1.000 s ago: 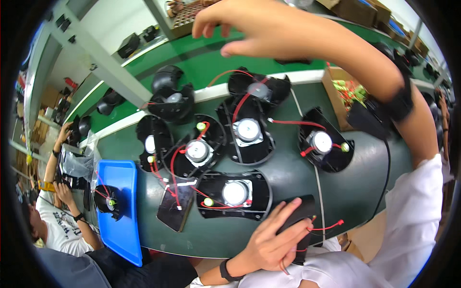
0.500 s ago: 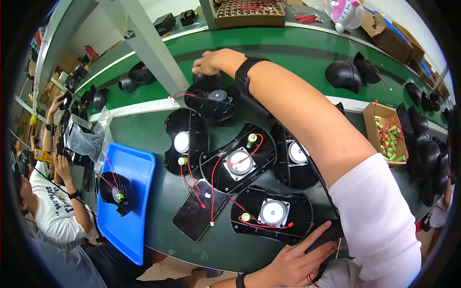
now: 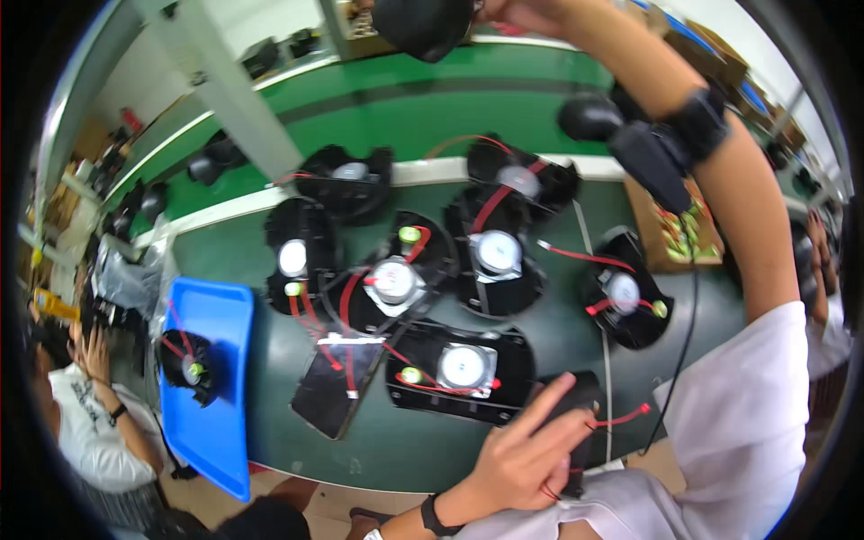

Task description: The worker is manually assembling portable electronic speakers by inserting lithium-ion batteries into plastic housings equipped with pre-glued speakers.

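My right arm is raised toward the far side, and its hand [image 3: 515, 13] grips a rounded black plastic shell [image 3: 423, 25] at the top edge; its fingers are partly cut off. Close to the near table edge, my left hand [image 3: 522, 459] holds a black plastic housing [image 3: 580, 394] with red wires, the index and middle fingers stretched over it. Just beyond it lies a black speaker housing [image 3: 418, 346] with a round white speaker and a green cell. Several similar housings, one centre-left [image 3: 396, 281] and one at right [image 3: 623, 292], lie face up with red wires.
A black phone [image 3: 333, 387] lies left of centre. The blue tray [image 3: 236, 360] carries another wired housing. An open cardboard box [image 3: 652, 211] of green cells stands at right. Behind the table runs a green belt [image 3: 360, 108], with a metal post [image 3: 225, 81] at left. A co-worker sits at left.
My right hand has risen from the far-left housings and moved rightward, now with a black shell in it. My left hand stays on its housing. The view has shifted, showing more housings at right.
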A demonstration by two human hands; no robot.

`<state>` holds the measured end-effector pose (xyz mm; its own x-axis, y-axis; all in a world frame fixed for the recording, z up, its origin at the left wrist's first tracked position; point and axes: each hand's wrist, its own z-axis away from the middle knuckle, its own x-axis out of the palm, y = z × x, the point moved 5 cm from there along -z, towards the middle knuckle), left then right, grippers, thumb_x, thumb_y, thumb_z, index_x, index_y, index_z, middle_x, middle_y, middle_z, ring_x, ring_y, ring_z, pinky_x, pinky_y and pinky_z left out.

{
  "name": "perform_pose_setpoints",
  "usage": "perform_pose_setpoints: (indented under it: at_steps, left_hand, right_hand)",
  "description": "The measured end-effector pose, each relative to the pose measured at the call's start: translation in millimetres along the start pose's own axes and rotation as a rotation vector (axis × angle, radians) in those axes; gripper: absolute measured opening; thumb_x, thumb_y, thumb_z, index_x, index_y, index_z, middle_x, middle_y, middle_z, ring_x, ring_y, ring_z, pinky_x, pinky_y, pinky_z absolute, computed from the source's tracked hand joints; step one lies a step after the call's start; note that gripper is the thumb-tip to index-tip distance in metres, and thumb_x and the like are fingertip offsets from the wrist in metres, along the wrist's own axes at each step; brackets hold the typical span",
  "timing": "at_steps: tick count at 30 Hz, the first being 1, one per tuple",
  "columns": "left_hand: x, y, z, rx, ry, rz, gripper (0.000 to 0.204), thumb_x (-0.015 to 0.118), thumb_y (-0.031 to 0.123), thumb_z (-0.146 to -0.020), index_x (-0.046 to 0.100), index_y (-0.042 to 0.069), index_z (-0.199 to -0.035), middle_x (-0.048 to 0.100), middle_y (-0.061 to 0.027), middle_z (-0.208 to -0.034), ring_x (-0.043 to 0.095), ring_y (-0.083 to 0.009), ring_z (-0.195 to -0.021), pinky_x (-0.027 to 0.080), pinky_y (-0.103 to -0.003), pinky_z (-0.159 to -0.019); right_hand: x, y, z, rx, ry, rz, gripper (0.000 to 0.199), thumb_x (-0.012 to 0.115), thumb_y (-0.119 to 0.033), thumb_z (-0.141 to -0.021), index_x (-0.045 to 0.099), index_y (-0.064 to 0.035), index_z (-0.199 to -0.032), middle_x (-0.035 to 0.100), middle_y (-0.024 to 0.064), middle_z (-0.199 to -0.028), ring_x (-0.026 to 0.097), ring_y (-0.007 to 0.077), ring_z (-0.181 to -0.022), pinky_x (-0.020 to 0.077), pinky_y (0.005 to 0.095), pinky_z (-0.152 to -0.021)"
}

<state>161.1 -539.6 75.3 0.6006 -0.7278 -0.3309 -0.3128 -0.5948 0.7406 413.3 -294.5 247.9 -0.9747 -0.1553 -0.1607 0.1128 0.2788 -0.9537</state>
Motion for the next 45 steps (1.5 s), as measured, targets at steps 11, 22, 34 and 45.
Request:
perform_pose_setpoints:
  at_steps: [11,22,34,45]
  left_hand:
    - [2.8,-1.2,-8.0,-0.101,0.093,-0.136,0.033,0.046,0.017,-0.078,0.064,-0.008,-0.086,0.064,-0.0184,-0.087,0.056,-0.0468,-0.102,0.043,-0.049,-0.092]
    - [20.1,7.0,-21.0,-0.070,-0.067,-0.249,0.030,0.048,0.011,-0.069,0.067,-0.006,-0.085,0.066,-0.0140,-0.086,0.058,-0.0458,-0.099,0.051,-0.044,-0.080]
    - [14.2,9.2,-18.4,-0.096,-0.022,-0.322,0.030,0.048,0.011,-0.068,0.069,-0.005,-0.083,0.066,-0.0130,-0.085,0.058,-0.0456,-0.099,0.053,-0.042,-0.078]
    - [10.7,7.1,-18.1,-0.081,-0.067,-0.337,0.032,0.047,0.015,-0.068,0.069,-0.005,-0.081,0.066,-0.0123,-0.085,0.059,-0.0446,-0.098,0.053,-0.043,-0.078]
  right_hand:
    - [102.3,-0.8,389.8,0.232,0.767,0.114,0.095,0.063,-0.043,-0.066,0.024,0.0039,-0.140,0.032,0.0172,-0.140,0.032,0.0254,-0.130,0.0220,0.0355,-0.108]
    - [187.1,62.1,406.2,0.252,0.553,0.302,0.065,0.043,-0.032,-0.086,0.026,0.0045,-0.136,0.035,0.0194,-0.138,0.028,0.0286,-0.132,0.0200,0.0358,-0.108]
    - [201.3,89.1,383.7,0.165,0.663,-0.238,0.056,0.048,-0.016,-0.088,0.024,0.0018,-0.135,0.035,0.0190,-0.136,0.035,0.0254,-0.129,0.0250,0.0372,-0.106]
    - [182.1,93.3,357.8,0.081,0.398,-0.040,0.070,0.065,-0.018,-0.068,0.039,0.0025,-0.129,0.040,0.0216,-0.133,0.039,0.0330,-0.126,0.0306,0.0405,-0.103]
